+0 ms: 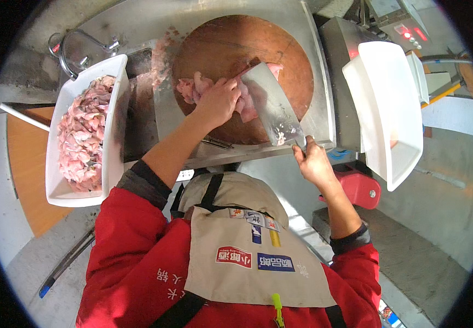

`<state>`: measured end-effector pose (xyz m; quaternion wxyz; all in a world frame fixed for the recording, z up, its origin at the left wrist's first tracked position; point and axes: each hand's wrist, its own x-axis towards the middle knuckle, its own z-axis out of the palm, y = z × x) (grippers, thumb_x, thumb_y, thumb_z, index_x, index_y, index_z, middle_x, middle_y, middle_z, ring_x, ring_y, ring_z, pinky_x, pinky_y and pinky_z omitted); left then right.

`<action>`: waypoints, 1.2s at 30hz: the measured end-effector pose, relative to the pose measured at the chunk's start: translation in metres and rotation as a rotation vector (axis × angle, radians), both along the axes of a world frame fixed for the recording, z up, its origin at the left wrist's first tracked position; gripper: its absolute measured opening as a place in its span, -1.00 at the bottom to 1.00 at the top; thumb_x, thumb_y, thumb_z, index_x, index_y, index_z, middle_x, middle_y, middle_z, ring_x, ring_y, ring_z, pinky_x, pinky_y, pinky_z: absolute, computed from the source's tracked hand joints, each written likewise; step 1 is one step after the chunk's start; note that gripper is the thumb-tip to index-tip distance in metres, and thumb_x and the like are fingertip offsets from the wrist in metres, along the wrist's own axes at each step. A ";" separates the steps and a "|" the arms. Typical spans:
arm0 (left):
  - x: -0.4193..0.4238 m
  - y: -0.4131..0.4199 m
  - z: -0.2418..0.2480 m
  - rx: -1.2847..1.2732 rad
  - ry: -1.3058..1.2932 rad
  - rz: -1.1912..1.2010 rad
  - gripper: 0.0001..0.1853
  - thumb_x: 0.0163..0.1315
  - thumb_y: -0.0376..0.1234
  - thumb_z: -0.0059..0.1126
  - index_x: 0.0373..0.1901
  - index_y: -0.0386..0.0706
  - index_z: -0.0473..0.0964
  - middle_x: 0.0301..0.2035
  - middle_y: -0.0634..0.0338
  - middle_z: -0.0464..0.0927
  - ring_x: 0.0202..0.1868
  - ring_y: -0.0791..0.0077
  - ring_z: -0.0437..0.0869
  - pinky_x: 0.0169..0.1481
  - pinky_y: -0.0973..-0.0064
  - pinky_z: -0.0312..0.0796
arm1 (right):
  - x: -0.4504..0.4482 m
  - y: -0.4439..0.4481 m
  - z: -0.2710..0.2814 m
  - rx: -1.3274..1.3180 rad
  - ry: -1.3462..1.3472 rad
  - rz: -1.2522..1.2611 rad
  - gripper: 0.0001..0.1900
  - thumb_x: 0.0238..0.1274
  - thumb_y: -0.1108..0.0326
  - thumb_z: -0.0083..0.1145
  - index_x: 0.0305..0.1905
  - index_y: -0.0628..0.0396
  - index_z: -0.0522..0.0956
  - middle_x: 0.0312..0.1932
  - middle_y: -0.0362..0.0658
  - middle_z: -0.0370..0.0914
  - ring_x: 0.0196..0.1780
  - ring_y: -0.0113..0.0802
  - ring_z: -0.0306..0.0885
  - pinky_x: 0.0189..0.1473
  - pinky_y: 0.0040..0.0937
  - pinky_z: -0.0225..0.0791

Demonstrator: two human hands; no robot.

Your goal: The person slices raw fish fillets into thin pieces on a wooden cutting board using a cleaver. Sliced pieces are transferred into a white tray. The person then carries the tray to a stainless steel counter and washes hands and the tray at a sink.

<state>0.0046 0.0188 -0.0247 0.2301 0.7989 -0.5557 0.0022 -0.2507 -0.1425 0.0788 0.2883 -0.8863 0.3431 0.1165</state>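
My right hand (315, 160) grips the handle of a broad metal cleaver (275, 106), whose blade slants up and left across a round wooden chopping block (236, 37). Raw pink meat (248, 107) lies beside the blade and partly under it. My left hand (220, 100) presses on the meat just left of the blade, its fingertips hidden in part. More raw meat (187, 90) rests on the block to the left of that hand. A white plastic tub (115, 123) full of cut raw meat pieces (82, 139) stands at the left.
A metal counter (322, 102) surrounds the block, with meat scraps at its left. A chrome faucet (68, 61) rises behind the tub, near a sink. Stacked white tubs (398, 115) stand at the right, above a red plastic container (359, 188). Behind them is a device with red lights (407, 35).
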 end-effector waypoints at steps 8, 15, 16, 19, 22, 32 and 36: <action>-0.007 0.010 0.005 0.110 0.069 -0.184 -0.77 0.09 -0.39 0.27 -0.17 -0.12 0.60 -0.05 0.08 0.52 0.10 0.05 0.53 0.27 0.03 0.40 | 0.001 -0.018 -0.011 0.035 0.039 0.007 -0.57 0.38 0.17 0.19 -0.04 0.44 0.46 -0.33 0.45 0.59 -0.09 0.45 0.60 -0.07 0.19 0.49; -0.008 0.034 0.029 0.124 -0.096 -0.066 -0.74 0.07 -0.44 0.28 -0.15 -0.14 0.60 0.00 0.08 0.50 0.15 0.03 0.50 0.38 0.02 0.30 | -0.003 -0.018 -0.012 0.077 0.047 -0.027 -0.57 0.38 0.16 0.20 -0.06 0.43 0.46 -0.36 0.41 0.60 -0.13 0.45 0.60 -0.07 0.18 0.49; -0.011 0.030 0.028 0.031 -0.017 -0.070 -0.74 0.08 -0.44 0.28 -0.15 -0.15 0.60 -0.01 0.07 0.50 0.14 0.02 0.52 0.36 0.02 0.32 | -0.003 -0.018 -0.012 0.091 0.048 -0.032 -0.58 0.37 0.16 0.20 -0.06 0.43 0.46 -0.36 0.41 0.60 -0.14 0.45 0.60 -0.08 0.19 0.49; -0.016 0.007 0.016 -0.094 0.200 -0.092 -0.74 0.11 -0.44 0.28 -0.13 -0.20 0.59 -0.01 0.05 0.49 0.11 0.01 0.55 0.28 0.07 0.39 | -0.002 -0.023 -0.008 0.033 0.077 -0.006 -0.58 0.37 0.16 0.21 -0.08 0.42 0.46 -0.39 0.40 0.59 -0.17 0.45 0.60 -0.09 0.21 0.48; -0.017 -0.008 -0.001 -0.139 0.238 -0.092 -0.71 0.09 -0.43 0.32 -0.12 -0.22 0.58 0.00 0.04 0.48 0.07 0.01 0.57 0.20 0.14 0.45 | 0.001 -0.025 -0.006 0.028 0.036 0.086 -0.59 0.37 0.17 0.21 -0.08 0.42 0.46 -0.38 0.41 0.59 -0.17 0.44 0.61 -0.09 0.22 0.49; -0.012 0.003 -0.005 -0.075 0.157 -0.166 -0.65 -0.02 -0.35 0.40 -0.15 -0.13 0.56 -0.04 0.11 0.46 0.08 0.09 0.55 0.14 0.17 0.45 | 0.060 -0.010 -0.021 -0.036 -0.004 0.127 -0.53 0.42 0.13 0.14 0.05 0.44 0.46 -0.24 0.47 0.59 -0.03 0.41 0.59 -0.02 0.17 0.50; -0.013 0.003 -0.004 0.006 0.158 -0.162 -0.63 -0.04 -0.35 0.46 -0.16 -0.14 0.55 -0.07 0.11 0.46 0.04 0.06 0.53 0.17 0.15 0.44 | 0.051 -0.007 -0.019 -0.025 0.042 0.119 -0.53 0.42 0.14 0.14 0.08 0.44 0.44 -0.25 0.45 0.60 -0.06 0.42 0.60 -0.02 0.18 0.49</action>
